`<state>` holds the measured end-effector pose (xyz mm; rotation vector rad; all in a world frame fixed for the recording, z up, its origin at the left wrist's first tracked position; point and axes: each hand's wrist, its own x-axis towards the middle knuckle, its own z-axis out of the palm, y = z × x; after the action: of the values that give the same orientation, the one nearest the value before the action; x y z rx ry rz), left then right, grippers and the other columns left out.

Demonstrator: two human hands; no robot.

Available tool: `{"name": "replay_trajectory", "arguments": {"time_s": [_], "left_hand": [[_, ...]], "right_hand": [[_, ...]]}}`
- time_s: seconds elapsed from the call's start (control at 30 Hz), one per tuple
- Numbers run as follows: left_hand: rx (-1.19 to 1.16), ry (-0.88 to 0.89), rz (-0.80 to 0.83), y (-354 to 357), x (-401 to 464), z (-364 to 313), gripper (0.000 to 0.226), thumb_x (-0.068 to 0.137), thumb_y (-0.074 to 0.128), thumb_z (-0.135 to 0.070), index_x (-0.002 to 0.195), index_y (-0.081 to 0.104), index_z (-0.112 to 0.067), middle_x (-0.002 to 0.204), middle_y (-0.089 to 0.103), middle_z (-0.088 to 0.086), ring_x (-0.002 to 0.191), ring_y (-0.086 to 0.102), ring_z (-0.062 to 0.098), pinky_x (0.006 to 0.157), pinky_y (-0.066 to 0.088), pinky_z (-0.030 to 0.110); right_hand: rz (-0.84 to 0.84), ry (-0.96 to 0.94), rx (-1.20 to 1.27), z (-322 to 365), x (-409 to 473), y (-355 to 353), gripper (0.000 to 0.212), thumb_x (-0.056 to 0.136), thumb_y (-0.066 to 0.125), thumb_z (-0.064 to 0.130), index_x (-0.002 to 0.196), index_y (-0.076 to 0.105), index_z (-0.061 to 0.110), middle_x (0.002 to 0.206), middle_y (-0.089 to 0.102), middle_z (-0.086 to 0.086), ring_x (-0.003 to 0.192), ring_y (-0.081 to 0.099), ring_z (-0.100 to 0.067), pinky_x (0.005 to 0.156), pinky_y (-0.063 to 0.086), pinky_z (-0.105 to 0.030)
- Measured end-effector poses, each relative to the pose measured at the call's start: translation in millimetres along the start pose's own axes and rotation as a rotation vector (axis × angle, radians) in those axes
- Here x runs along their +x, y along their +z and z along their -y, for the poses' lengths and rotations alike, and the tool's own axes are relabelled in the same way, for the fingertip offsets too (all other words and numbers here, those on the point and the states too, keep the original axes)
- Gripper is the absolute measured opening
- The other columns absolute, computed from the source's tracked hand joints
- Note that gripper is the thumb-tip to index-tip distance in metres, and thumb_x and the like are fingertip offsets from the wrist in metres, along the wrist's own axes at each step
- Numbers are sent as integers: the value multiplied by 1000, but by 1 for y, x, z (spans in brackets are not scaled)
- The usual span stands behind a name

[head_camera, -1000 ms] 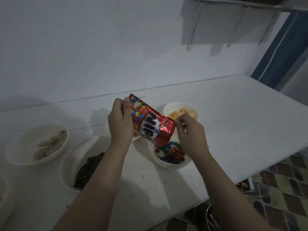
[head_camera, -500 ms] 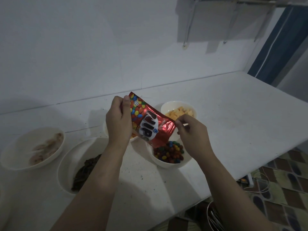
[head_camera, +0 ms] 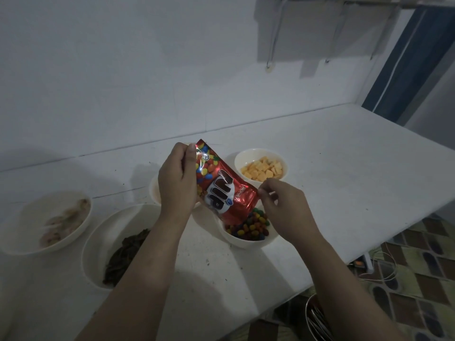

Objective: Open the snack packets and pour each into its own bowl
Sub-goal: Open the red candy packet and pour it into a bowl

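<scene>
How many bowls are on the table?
5: yellow-cracker bowl at back, candy bowl under the red packet, one mostly hidden behind the left hand, dark-snack bowl, pale-snack bowl far left.

Left hand (head_camera: pixel 177 179) tips red packet (head_camera: pixel 222 190) over candy bowl (head_camera: pixel 248 238).
</scene>
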<state>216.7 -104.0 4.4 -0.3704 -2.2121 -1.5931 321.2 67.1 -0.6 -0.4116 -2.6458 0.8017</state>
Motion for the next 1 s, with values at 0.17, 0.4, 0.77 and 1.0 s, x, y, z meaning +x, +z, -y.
{"name": "replay_trajectory", "arguments": {"time_s": [0.17,0.4,0.77,1.0], "left_hand": [[-15,49,26,4,-4,-3,32,98,34,-54,93,48,-26,88,63,-5,87,67,13,65,54,22],[29,249,80,15,-9,-20,35,98,33,-48,80,47,-21,69,51,-8,67,51,11,60,44,32],[82,92,45,28,-19,-9,48,87,42,-62,110,46,-20,109,46,-7,109,41,11,96,32,34],[-398,-289,364,36,-25,-19,55,81,49,-60,126,35,-32,114,57,-17,103,59,-2,75,53,16]], "right_hand": [[12,-74,198,18,3,-6,12,100,48,28,96,57,35,83,54,33,78,54,14,63,38,-2],[-88,-168,388,55,23,0,22,102,46,29,108,67,23,86,65,21,85,58,11,71,46,-8],[-307,20,507,34,19,12,18,103,44,28,98,62,30,86,61,25,87,59,15,68,45,-1],[-299,215,892,19,9,11,24,103,46,29,104,69,19,97,73,8,91,69,-4,71,56,-16]]}}
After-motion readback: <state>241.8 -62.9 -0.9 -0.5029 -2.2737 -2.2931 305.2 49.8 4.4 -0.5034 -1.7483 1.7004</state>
